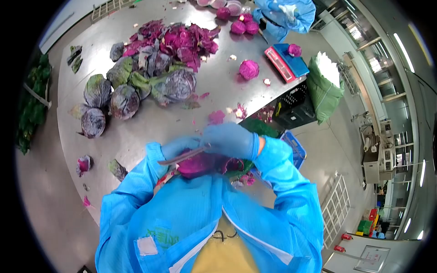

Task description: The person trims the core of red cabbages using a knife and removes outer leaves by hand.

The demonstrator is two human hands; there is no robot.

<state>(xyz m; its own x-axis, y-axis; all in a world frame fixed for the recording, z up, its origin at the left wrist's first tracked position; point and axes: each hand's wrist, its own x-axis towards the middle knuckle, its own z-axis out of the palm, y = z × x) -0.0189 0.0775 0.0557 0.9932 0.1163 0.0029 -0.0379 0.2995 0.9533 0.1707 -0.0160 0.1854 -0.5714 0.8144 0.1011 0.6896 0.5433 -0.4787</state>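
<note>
Both hands wear blue gloves and are close together at the table's near edge. My left hand (180, 146) is closed round the side of a purple cabbage (195, 165), its fingers partly hidden. My right hand (230, 140) is wrapped round the handle of a knife (184, 155), whose blade points left across the top of the cabbage. Loose purple leaf pieces (233, 165) hang just right of the cabbage, somewhat blurred. A purple leaf scrap (216, 117) lies on the table beyond my hands.
Whole cabbages (124, 102) and a heap of purple leaves (182, 43) lie on the metal table (150, 129). A peeled cabbage (249, 69) sits near a blue scale (291, 61). Right are a black crate (296, 107) and green sack (325, 93). A co-worker in blue (291, 16) stands opposite.
</note>
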